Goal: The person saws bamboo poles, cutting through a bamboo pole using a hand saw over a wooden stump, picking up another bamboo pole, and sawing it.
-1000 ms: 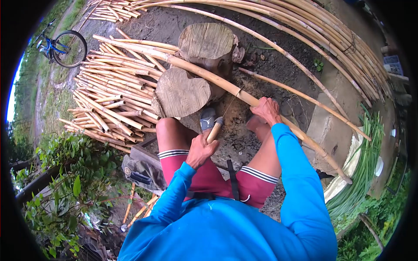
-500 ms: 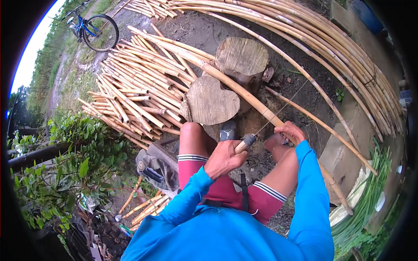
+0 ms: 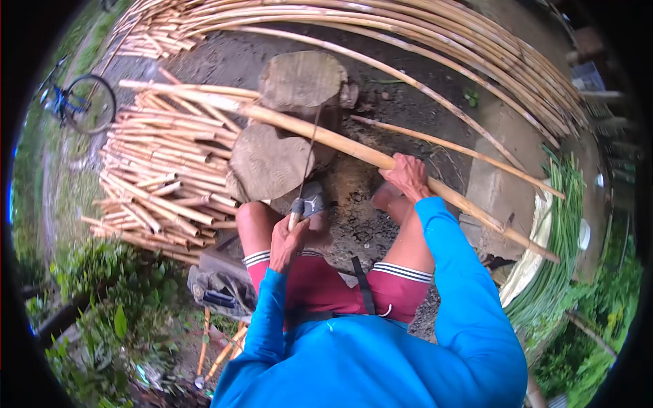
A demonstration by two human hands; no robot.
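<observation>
My left hand (image 3: 287, 243) is closed around the wooden handle of a long-bladed knife (image 3: 307, 158). Its thin dark blade shows edge-on, points away from me and crosses over the bamboo pole in view; whether they touch I cannot tell. The long bamboo pole (image 3: 340, 141) rests across two wooden stumps, one nearer (image 3: 271, 162) and one farther (image 3: 303, 76). To the right, my right hand (image 3: 407, 175) wraps round this pole above my right knee. The pole's near end reaches out past my right forearm.
Cut bamboo pieces (image 3: 153, 194) are piled left of the stumps. Long bamboo poles (image 3: 435, 37) curve across the back and right. One thin pole (image 3: 462, 151) lies right of mine. Green stalks (image 3: 561, 224) lie at far right, a bicycle (image 3: 88, 102) stands at far left.
My left hand has moved left with the knife, whose blade now crosses the pole farther from my right hand, near the stumps. My right hand still grips the pole. The view has shifted.
</observation>
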